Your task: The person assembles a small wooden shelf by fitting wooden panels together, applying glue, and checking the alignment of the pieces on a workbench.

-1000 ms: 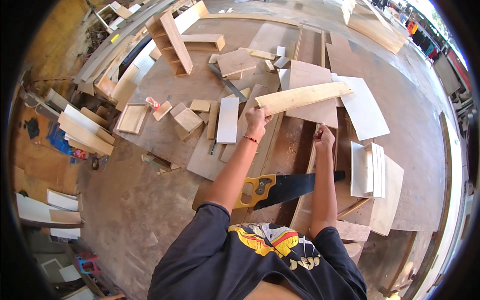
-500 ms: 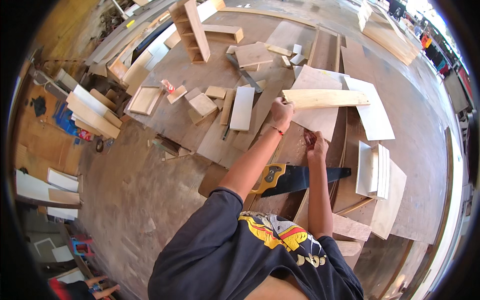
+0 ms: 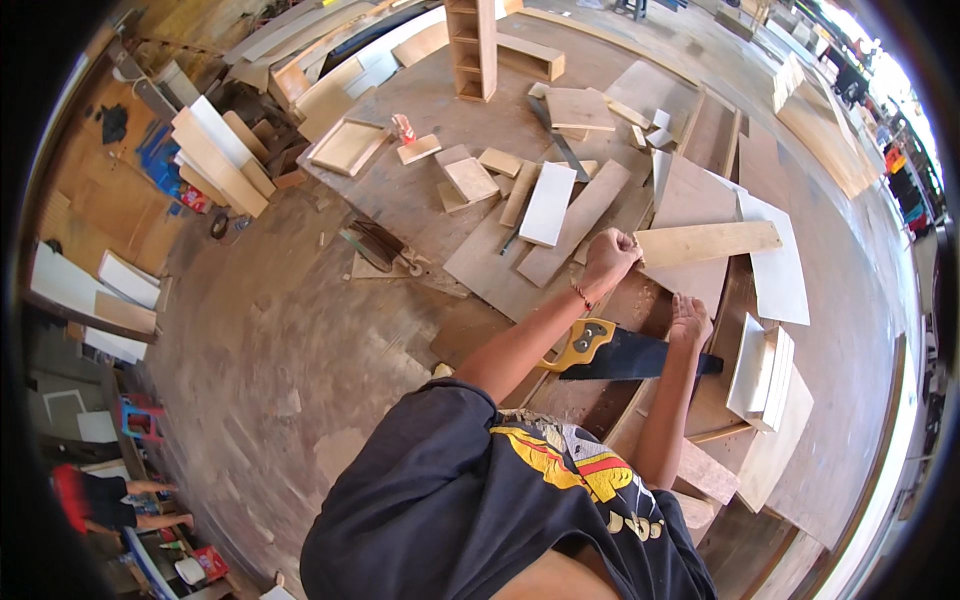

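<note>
My left hand (image 3: 612,262) is closed round the near left end of a pale wooden strip (image 3: 710,245), whose far end extends to the right over a thin plywood sheet (image 3: 690,200) and a white panel (image 3: 775,265). Just below the strip, my right hand (image 3: 688,322) has its fingers stretched upward beside the plywood's lower corner and seems to hold nothing. Under my right forearm, a handsaw (image 3: 620,355) with a yellow handle and dark blade lies across the boards; the forearm hides part of the blade.
Wood offcuts (image 3: 470,180) and a white block (image 3: 548,205) are scattered over the worktable. A tall compartmented wooden box (image 3: 472,50) stands at the back. To the right sits a white-faced stacked piece (image 3: 762,375). Another person (image 3: 105,500) is at the lower left.
The view has turned, so the bench and its contents appear shifted right and down. My left hand still grips the strip; my right hand's fingers now look straighter.
</note>
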`<state>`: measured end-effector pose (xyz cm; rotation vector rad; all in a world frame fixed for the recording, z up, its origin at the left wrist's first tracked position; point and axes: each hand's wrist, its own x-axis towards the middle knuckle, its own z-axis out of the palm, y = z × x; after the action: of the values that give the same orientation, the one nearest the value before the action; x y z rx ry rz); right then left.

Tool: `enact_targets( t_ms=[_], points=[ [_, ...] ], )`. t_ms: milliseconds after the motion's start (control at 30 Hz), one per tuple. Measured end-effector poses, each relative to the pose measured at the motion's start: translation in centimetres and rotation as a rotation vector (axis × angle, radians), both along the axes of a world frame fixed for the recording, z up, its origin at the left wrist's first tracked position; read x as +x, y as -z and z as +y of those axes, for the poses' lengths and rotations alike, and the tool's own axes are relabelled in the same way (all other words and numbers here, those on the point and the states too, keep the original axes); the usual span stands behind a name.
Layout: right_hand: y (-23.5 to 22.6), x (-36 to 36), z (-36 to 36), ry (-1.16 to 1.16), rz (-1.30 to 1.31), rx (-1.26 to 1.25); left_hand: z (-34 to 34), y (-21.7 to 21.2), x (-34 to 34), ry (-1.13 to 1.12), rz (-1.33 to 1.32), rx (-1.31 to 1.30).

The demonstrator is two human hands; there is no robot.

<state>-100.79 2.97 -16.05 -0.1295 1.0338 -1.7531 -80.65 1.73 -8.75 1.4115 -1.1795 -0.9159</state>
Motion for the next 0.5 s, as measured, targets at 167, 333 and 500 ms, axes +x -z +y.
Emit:
enact_targets(
  t_ms=[167, 333, 500],
  points=[
    [-6.7, 7.1, 2.9, -0.223, 0.213, -0.174, 3.2, 1.6, 3.9, -0.045, 0.024, -0.024],
    [-7.7, 14.9, 6.6, -0.430, 0.555, -0.145, 8.3, -0.7, 7.5, 0.076, 0.506, 0.184],
    [-5.7, 21.8, 9.3, -0.681, 0.735, -0.266, 12.7, -1.4, 13.8, 0.047, 0.724, 0.250]
  ],
)
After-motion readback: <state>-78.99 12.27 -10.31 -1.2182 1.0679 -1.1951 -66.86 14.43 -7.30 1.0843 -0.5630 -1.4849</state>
